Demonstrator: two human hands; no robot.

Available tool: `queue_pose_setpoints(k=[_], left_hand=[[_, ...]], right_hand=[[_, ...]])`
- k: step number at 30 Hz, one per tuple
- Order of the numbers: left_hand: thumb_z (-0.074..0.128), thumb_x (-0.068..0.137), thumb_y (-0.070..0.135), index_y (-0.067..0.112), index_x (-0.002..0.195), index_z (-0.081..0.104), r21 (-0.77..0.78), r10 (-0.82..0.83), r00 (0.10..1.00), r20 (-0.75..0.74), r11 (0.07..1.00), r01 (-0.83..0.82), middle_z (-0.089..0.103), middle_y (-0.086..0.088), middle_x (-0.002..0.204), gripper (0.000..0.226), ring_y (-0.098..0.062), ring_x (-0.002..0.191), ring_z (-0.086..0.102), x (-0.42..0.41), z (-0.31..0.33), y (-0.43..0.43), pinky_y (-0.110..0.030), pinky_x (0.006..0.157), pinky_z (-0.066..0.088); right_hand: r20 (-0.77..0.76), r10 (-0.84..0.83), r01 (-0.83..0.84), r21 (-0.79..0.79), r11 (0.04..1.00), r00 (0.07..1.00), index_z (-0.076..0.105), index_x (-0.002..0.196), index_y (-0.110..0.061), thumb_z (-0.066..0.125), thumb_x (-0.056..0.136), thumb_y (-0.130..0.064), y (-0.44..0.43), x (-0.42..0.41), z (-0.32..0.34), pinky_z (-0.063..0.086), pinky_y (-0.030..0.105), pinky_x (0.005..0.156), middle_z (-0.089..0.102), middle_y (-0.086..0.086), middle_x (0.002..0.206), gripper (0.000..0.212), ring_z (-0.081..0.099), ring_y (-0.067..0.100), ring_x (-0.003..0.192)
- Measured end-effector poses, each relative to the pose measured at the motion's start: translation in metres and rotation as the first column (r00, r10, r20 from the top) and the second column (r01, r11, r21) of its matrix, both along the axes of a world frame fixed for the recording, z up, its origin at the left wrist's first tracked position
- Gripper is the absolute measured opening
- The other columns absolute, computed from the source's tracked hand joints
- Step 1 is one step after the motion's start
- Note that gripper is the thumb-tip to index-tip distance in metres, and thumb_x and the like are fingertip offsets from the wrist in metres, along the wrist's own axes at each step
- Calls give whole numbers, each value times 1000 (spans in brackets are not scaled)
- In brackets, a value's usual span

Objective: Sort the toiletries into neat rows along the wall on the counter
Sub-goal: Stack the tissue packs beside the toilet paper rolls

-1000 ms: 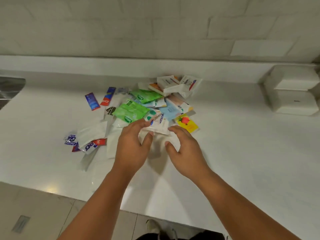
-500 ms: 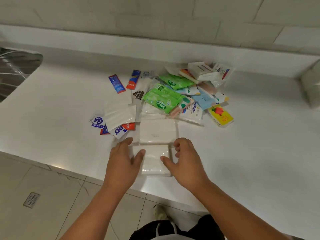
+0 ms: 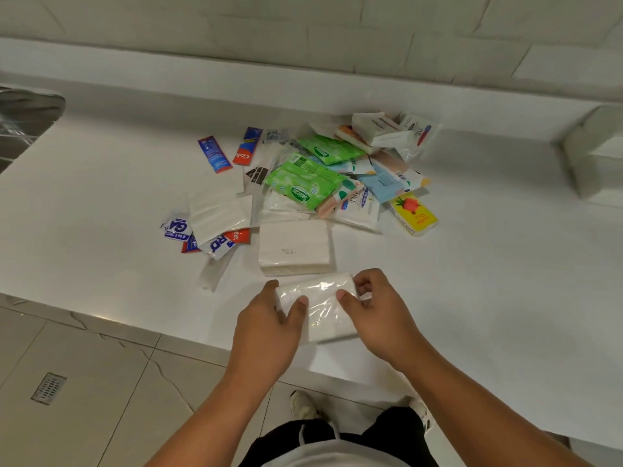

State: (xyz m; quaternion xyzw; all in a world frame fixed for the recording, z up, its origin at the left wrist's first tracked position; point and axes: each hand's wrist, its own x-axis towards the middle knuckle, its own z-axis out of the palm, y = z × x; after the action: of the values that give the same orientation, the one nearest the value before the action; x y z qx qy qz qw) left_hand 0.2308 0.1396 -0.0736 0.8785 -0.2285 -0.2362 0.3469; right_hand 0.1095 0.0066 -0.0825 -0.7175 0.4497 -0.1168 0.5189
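Two hands on one item | my left hand [image 3: 266,318] and right hand [image 3: 381,315] each pinch an end of the clear-wrapped tissue pack [image 3: 320,311], at the near edge of the counter [image 3: 488,281] | progress, I judge: barely begun; no row along the far wall [image 3: 303,38]; toiletry pile [image 3: 337,170] unsorted mid-counter.

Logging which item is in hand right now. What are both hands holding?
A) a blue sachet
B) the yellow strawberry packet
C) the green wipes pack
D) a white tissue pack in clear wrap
D: the left hand and right hand both grip the white tissue pack by its sides.
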Motion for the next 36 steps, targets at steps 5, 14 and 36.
queue_pose_setpoints(k=[5,14,36], left_hand=[[64,92,39,27,143,45,-121,-119,992,-45,986,113,66,14,94,56,-3,82,63,-35,8,-32,-8,66,43],[70,90,33,43,139,42,-389,-307,942,-139,891,233,58,32,121,57,5,104,60,-95,16,-140,-23,89,53],[71,86,46,20,113,62,-406,-259,956,-139,895,183,70,7,105,38,-9,97,66,-248,24,-468,-24,86,52]], right_hand=[[106,-126,113,117,987,986,48,110,-28,72,86,-33,-25,-42,10,55,24,74,61,-9,106,35,63,8,94],[332,-452,372,279,885,828,52,115,-22,75,85,-24,-103,-128,22,57,43,86,73,7,103,38,71,22,94],[372,-561,592,37,805,739,63,120,-22,60,94,-23,-386,-281,38,48,11,73,68,-9,106,26,65,1,90]])
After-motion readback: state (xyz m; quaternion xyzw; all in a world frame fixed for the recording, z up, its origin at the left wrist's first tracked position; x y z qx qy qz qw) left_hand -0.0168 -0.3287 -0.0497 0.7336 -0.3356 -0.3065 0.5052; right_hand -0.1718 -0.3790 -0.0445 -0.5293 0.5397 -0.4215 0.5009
